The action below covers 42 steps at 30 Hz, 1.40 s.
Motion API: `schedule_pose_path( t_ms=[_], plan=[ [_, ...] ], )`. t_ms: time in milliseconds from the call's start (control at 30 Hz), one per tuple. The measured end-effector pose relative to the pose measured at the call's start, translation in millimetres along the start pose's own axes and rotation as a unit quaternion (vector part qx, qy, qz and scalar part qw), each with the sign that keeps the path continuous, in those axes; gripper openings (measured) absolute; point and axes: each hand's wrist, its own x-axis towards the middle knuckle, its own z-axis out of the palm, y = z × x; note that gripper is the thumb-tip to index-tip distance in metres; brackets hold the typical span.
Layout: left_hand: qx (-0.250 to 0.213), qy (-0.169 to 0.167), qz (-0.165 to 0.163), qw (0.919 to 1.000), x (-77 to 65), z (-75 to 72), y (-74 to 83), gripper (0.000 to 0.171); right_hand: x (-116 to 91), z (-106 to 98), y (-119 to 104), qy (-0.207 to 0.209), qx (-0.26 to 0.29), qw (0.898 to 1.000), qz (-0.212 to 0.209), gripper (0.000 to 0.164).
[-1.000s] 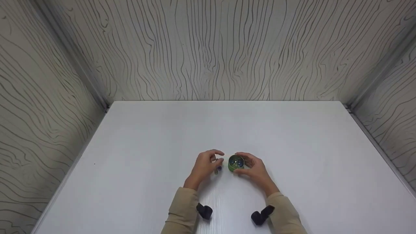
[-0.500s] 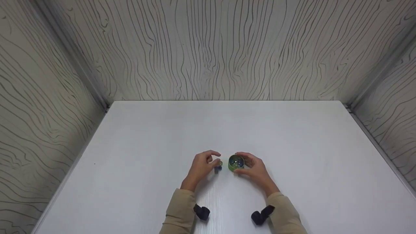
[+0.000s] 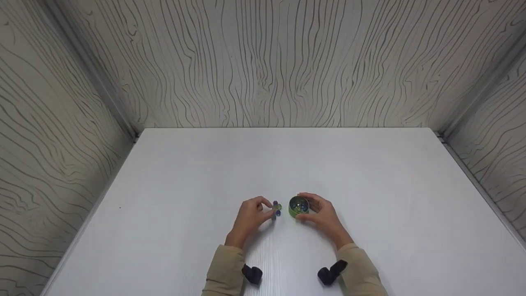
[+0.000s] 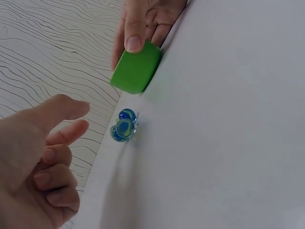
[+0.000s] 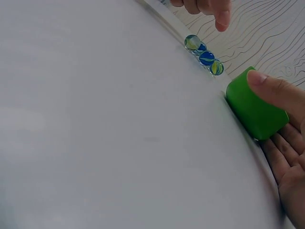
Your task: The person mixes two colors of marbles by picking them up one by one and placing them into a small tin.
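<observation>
Left hand point(image 3: 249, 214) farther than before from green cup point(image 4: 136, 71)

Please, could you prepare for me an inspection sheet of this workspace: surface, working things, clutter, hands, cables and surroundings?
Surface: white table, smooth-looking.
Green cup: upright, with several marbles inside, exact count unclear.
Loose marbles: a small cluster on the table, between the cup and the left hand.
Clutter: one small dark speck toward the table's left side.
Left hand: beside the loose marbles, thumb and index finger apart, holding nothing.
Right hand: grips the cup.
Cables: nothing seen.
Surroundings: pale panels with dark wavy lines, behind the table and at both sides.
</observation>
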Motion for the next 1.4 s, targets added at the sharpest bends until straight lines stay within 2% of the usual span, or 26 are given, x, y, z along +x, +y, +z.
schedule_pose_path(
  t_ms=[400, 567, 800, 1033, 1400],
  plan=[
    [0.03, 0.006, -0.068, 0.9972, -11.0, 3.7, 2.9, 0.02, 0, 0, 1, -0.003, -0.013, 1.0, 0.0, 0.064],
    [0.034, 0.005, -0.086, 0.9957, -12.5, 7.4, 3.2, 0.021, -1, 0, 1, -0.002, -0.011, 1.0, 0.004, 0.063],
    [0.041, 0.008, -0.095, 0.9946, -14.1, 10.8, 6.3, 0.02, 0, 0, 2, -0.007, -0.002, 1.0, -0.002, 0.063],
    [0.046, 0.021, -0.123, 0.9911, -13.0, 15.9, 10.8, 0.022, -1, 0, 1, -0.01, -0.002, 1.0, -0.003, 0.063],
    [0.065, 0.041, -0.12, 0.9898, -11.7, 20.1, 12.7, 0.024, -1, -1, 1, -0.013, -0.006, 1.0, -0.008, 0.064]
  ],
)
